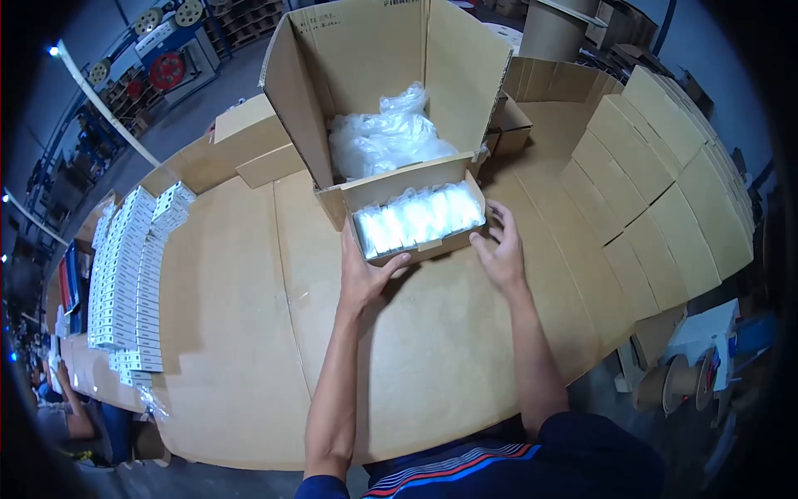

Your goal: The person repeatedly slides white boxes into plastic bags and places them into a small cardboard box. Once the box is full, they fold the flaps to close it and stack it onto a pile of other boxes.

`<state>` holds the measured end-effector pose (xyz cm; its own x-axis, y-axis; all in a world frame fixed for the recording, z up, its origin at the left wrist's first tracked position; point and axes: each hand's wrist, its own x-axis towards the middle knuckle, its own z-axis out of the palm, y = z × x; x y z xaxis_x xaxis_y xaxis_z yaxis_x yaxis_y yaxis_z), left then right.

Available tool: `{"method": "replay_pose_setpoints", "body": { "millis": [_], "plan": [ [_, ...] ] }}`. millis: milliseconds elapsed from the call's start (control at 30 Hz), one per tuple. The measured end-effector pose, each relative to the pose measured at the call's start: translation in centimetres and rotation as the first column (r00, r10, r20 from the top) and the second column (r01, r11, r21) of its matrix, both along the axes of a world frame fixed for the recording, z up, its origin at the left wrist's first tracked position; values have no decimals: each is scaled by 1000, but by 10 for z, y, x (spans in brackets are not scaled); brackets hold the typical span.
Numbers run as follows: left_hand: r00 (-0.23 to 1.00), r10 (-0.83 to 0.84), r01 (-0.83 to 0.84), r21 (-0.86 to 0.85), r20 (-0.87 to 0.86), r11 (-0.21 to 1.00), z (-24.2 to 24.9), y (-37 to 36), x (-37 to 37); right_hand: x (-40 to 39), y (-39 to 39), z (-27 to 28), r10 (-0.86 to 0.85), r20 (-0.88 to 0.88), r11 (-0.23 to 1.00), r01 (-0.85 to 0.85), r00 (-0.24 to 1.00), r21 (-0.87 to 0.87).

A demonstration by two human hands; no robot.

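A small open carton [449,244] is tilted toward me at the front of a large cardboard box [366,58]. White items in clear plastic wrap [420,218] fill it in a row, and its lid flap stands up behind them. My left hand [366,270] grips the carton's left end, thumb along the front face. At its right end, my right hand [501,249] has its fingers around the corner and its thumb near the front. Crumpled clear plastic [391,137] lies inside the large box.
Stacks of small white boxes [125,274] stand at the left of the cardboard-covered table [233,399]. Closed brown cartons [648,175] are stacked at the right. Another person's arm [76,407] shows at the far left. Spools [682,382] sit beyond the right edge.
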<state>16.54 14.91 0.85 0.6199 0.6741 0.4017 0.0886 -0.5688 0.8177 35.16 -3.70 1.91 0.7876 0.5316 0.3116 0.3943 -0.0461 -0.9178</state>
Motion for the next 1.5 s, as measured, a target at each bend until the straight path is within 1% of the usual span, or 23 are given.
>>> {"method": "replay_pose_setpoints", "body": {
  "millis": [33,67,100,167,267,300,333,467,500,600,633,700,800,833,933,1067,1200,1233,1333,1367,1400,1467,1500],
  "plan": [
    [1000,4,-4,-3,7,1000,0,1,2,16,7,-9,158,-146,985,-146,977,92],
    [1000,9,-9,-11,9,1000,-2,1,1,29,11,-16,321,-277,941,-273,906,198],
    [1000,-3,3,-21,2,1000,-2,2,-1,37,14,-15,336,-123,942,-334,934,36],
    [1000,-28,28,-42,-3,999,-3,4,-3,45,16,-17,414,-156,910,-414,897,30],
    [990,86,-89,-23,-114,996,1,-4,-25,29,1,-12,467,-199,877,-480,862,-21],
    [996,-1,-9,-103,-91,995,7,-7,-36,19,-6,-13,482,-197,867,-498,853,-33],
    [993,10,-21,-95,-115,995,13,-16,-48,10,-14,-15,499,-204,854,-518,842,-48],
    [981,39,-59,-99,-188,993,32,-62,-92,-28,-34,-7,494,-203,842,-523,845,-129],
    [978,63,-82,-92,-198,992,32,-71,-97,-36,-37,-5,476,-119,853,-490,871,-177],
    [965,122,-139,-62,-230,988,37,-86,-107,-46,-42,2,524,69,812,-474,849,-340],
    [956,155,-171,-43,-248,984,37,-89,-107,-46,-40,-4,540,128,816,-480,832,-322],
    [940,199,-220,-47,-276,974,40,-95,-106,-50,-43,-4,552,112,804,-492,826,-335],
    [947,210,-215,6,-241,977,45,-95,-105,-63,-36,9,534,119,812,-468,837,-349],
    [933,247,-255,3,-263,967,36,-93,-104,-67,-35,12,520,121,818,-452,846,-356],
    [941,184,-224,-116,-283,968,40,-91,-103,-72,-31,14,469,121,844,-404,875,-354],
    [936,229,-256,-72,-265,964,38,-93,-102,-77,-30,15,450,151,847,-367,880,-385],
    [939,302,-308,-13,-165,951,23,-95,-101,-92,-26,28,400,205,798,-229,893,-558],
    [965,244,-252,-82,-95,964,30,-97,-102,-95,-24,35,385,141,770,-234,912,-593],
    [979,181,-167,-143,89,975,15,-94,-107,-97,-22,28,284,126,807,-166,951,-567],
    [963,130,-105,-113,237,988,-1,-86,-111,-99,-23,19,235,239,868,-93,942,-487],
    [903,138,3,-327,408,945,-4,-90,-112,-96,-25,35,302,-137,729,-322,943,-604],
    [906,62,8,-164,419,986,-7,-90,-118,-94,-25,0,267,80,910,-224,960,-349],
    [918,84,-29,-146,388,989,-6,-91,-118,-93,-26,-5,247,42,927,-224,968,-301]
  ]
}}
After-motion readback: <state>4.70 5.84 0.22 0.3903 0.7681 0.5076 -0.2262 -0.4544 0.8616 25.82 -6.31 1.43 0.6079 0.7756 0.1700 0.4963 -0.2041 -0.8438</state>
